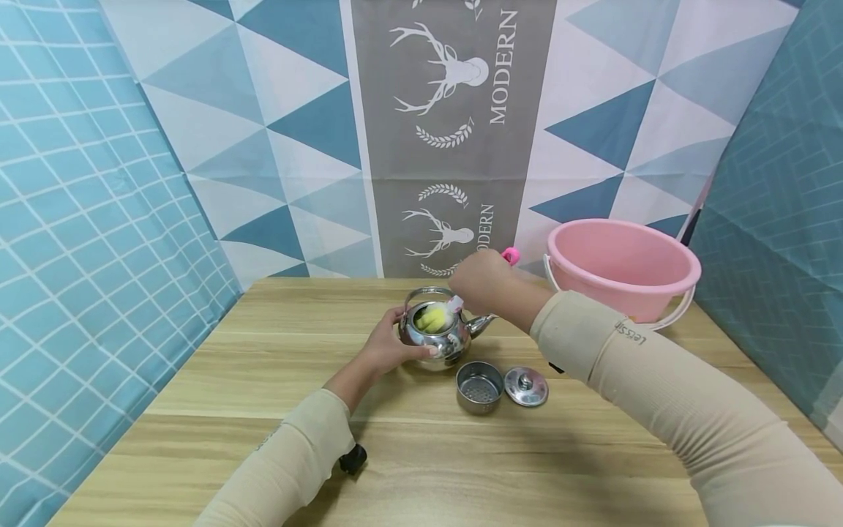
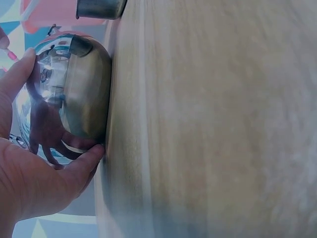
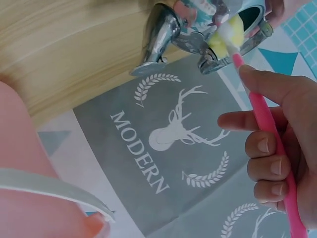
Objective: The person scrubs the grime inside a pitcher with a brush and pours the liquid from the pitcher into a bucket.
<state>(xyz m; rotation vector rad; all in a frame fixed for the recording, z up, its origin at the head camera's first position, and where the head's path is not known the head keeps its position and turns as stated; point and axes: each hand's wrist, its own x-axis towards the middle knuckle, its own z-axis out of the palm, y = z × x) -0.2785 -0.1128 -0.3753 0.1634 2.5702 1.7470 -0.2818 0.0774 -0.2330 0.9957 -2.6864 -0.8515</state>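
A shiny steel teapot (image 1: 454, 345) stands on the wooden table, its spout pointing right and its arched handle upright. My left hand (image 1: 385, 345) grips the rounded body from the left, thumb along the front; in the left wrist view its fingers (image 2: 84, 166) lie low on the side. My right hand (image 3: 302, 109) holds a sponge brush by its pink handle (image 3: 265, 116), fingers curled round it. The brush's yellow sponge head (image 1: 431, 320) sits in the teapot's open mouth. A steel strainer basket (image 1: 479, 404) and the round lid (image 1: 535, 395) lie in front of the teapot.
At the back right stands a pink bucket (image 1: 593, 289) with a white handle (image 1: 675, 316). A patterned backdrop (image 1: 309, 146) rises behind the table (image 1: 527, 461), with blue tiled sheets (image 1: 79, 219) at the sides.
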